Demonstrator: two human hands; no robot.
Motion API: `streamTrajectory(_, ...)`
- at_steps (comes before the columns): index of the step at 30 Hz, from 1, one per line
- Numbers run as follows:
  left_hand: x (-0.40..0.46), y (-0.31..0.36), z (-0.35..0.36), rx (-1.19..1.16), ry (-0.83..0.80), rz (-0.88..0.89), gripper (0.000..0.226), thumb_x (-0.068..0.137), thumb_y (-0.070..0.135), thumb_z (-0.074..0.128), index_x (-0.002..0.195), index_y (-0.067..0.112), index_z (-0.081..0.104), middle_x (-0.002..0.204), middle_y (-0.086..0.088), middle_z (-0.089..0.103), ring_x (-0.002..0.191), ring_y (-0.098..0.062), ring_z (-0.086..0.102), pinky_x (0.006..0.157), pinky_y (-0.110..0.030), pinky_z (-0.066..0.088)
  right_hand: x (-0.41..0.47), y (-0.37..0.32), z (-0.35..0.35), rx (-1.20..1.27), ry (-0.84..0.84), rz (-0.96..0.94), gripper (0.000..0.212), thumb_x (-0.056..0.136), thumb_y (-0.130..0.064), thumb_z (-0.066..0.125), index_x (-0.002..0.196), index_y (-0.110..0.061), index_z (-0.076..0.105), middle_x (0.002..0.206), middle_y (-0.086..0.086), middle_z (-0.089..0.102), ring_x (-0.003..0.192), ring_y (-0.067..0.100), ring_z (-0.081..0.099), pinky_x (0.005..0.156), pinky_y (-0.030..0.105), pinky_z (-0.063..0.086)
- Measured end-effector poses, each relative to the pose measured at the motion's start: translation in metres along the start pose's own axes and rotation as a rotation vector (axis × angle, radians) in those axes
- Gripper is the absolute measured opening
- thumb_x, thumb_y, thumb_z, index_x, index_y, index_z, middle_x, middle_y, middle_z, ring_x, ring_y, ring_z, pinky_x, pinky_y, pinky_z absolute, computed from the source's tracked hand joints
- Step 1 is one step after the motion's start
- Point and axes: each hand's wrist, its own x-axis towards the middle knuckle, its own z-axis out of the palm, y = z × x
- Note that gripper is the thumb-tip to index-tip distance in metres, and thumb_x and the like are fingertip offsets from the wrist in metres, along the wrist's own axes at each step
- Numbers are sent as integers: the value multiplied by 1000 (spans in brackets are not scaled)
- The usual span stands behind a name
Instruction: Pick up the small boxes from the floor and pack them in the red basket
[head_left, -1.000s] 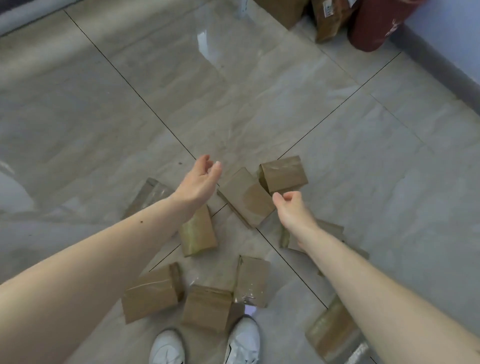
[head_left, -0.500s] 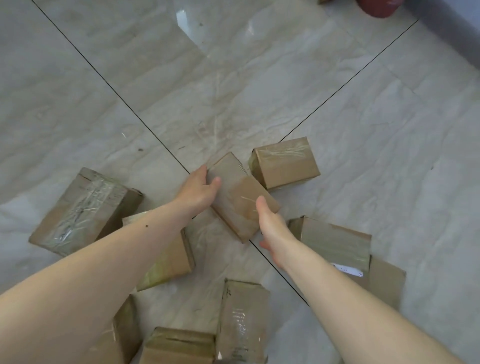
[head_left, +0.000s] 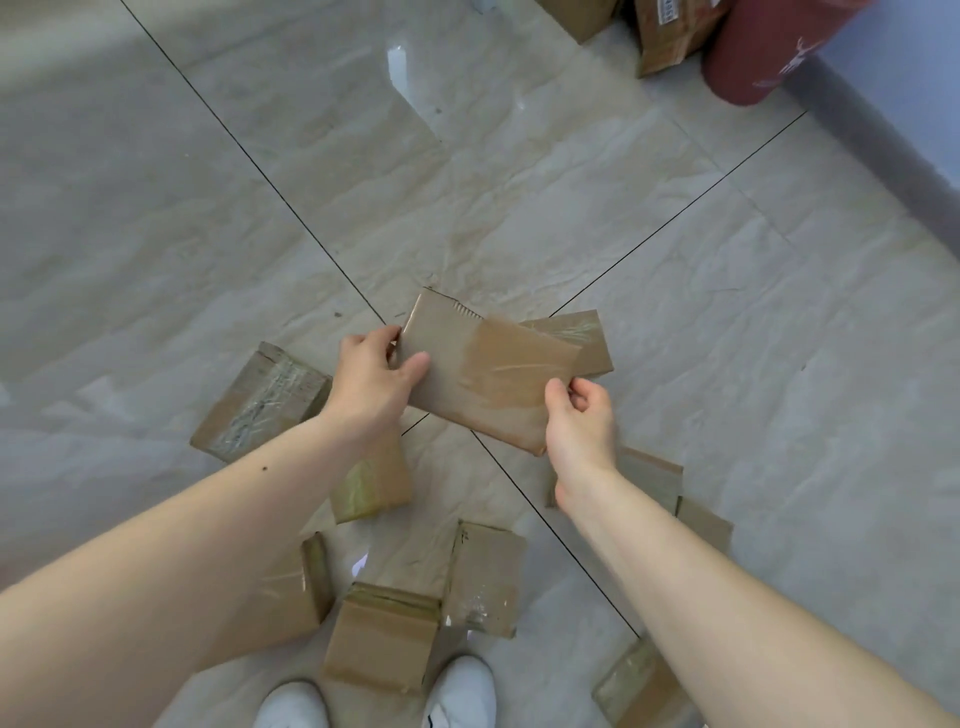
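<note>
A flat brown taped box (head_left: 483, 371) is held above the floor between both hands. My left hand (head_left: 371, 382) grips its left end, thumb on top. My right hand (head_left: 579, 421) grips its lower right corner with curled fingers. Behind it another small box (head_left: 589, 338) lies on the tiles, partly hidden. Several more brown boxes lie around my feet, among them a taped box at the left (head_left: 262, 402), a box under my left wrist (head_left: 371, 480), and two boxes near my shoes (head_left: 384, 636) (head_left: 485, 577). The red basket (head_left: 769, 47) stands at the top right by the wall.
Larger cardboard boxes (head_left: 670, 31) stand beside the red basket at the top. A grey skirting and wall (head_left: 883, 150) run along the right. My white shoes (head_left: 457, 693) show at the bottom edge. More boxes lie under my right arm (head_left: 652, 480) and at the lower right (head_left: 639, 683).
Both hands closed on the flat box and lifted it off the floor. The view tilted up, so the red basket and the shoes came back into sight.
</note>
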Motion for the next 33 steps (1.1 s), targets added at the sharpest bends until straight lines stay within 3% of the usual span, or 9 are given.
streamTrajectory(3,-39,21,-41,-46,59,-12,39,87,30,66,122,18,54,126,-7,54,114,-22,55,99,-43,47,-44,-37,-7,20,-25,-70,34,91,-20,64,123,-11,58,102,-5,60,96,12,59,84,22,44)
streamTrajectory(8,-100,50,-117,-107,93,-41,31,85,32,69,109,25,49,116,-1,62,106,-23,62,93,-45,51,-122,-81,-9,-60,-55,-172,29,83,-21,75,105,-25,57,97,-10,61,99,15,63,92,31,52)
streamTrajectory(15,-170,52,-212,-199,155,-64,28,77,31,76,94,28,54,106,-1,69,97,-24,67,86,-48,55,-213,-115,9,-90,-150,-253,28,84,-20,75,105,-25,59,93,-13,60,95,14,61,89,31,52)
streamTrajectory(21,-233,7,-269,-334,256,-115,31,70,23,83,89,26,58,99,-7,73,92,-27,71,81,-47,58,-276,-104,36,-159,-275,-314,31,84,-20,76,113,-20,64,93,-13,62,96,14,63,91,32,52)
streamTrajectory(27,-304,-52,-311,-458,367,-133,35,76,9,78,104,13,57,101,-11,72,85,-25,68,78,-42,56,-349,-77,68,-252,-390,-387,34,85,-20,74,118,-16,67,91,-15,62,94,12,62,89,30,52)
streamTrajectory(30,-337,-85,-340,-511,401,-161,37,74,2,79,100,16,57,99,-9,72,87,-28,70,81,-43,58,-388,-60,90,-297,-452,-399,32,85,-20,72,117,-19,68,89,-19,62,92,11,63,92,31,53)
streamTrajectory(33,-370,-119,-375,-575,424,-189,45,70,-7,78,104,14,58,97,-6,71,86,-25,68,79,-38,57,-431,-42,118,-319,-508,-377,30,84,-15,73,114,-15,70,94,-8,69,94,15,66,96,37,54)
